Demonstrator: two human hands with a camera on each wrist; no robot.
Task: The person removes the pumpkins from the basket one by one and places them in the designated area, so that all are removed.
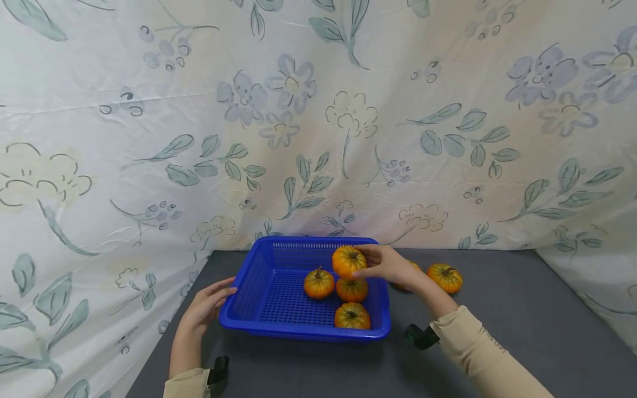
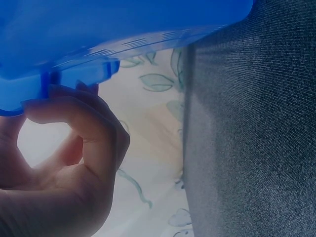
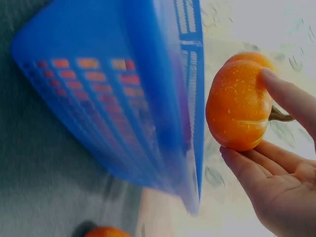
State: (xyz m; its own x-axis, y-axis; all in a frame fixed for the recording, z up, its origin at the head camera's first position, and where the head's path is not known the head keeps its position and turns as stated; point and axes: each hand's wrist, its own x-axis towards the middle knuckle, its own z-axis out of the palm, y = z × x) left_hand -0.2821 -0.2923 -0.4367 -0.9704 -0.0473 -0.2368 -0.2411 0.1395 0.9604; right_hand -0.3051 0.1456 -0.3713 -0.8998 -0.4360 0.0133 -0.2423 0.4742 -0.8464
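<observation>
Where the near edge cuts them off, left sleeve (image 1: 188, 385) and right sleeve (image 1: 485, 348) are beige; at each cuff a small black part, left device (image 1: 219, 371) and right device (image 1: 422, 336). Table (image 1: 497, 320) is dark grey, matte, fine weave visible close up from the left wrist. Basket (image 1: 298, 329) sits on it: blue, slotted walls and base. Left hand (image 1: 205, 305) has curled fingers pinching the basket's left rim. Inside, toward the right: near pumpkin (image 1: 352, 317) by the near wall, left pumpkin (image 1: 319, 284) farther in, right pumpkin (image 1: 352, 291) just beside that one. Right hand (image 1: 390, 266) grips held pumpkin (image 1: 349, 261) between thumb and fingers, stem up, above the basket's right part; from the head it overlaps right pumpkin. Two more on the table, right of the basket: hidden pumpkin (image 1: 414, 266), mostly behind the right hand, and outer pumpkin (image 1: 444, 278), in plain sight. Table's far edge meets cloth (image 1: 298, 182): off-white, lightly creased, mauve flowers (image 1: 292, 84), grey-green leaves (image 1: 181, 145), hung across the back and along both sides.
</observation>
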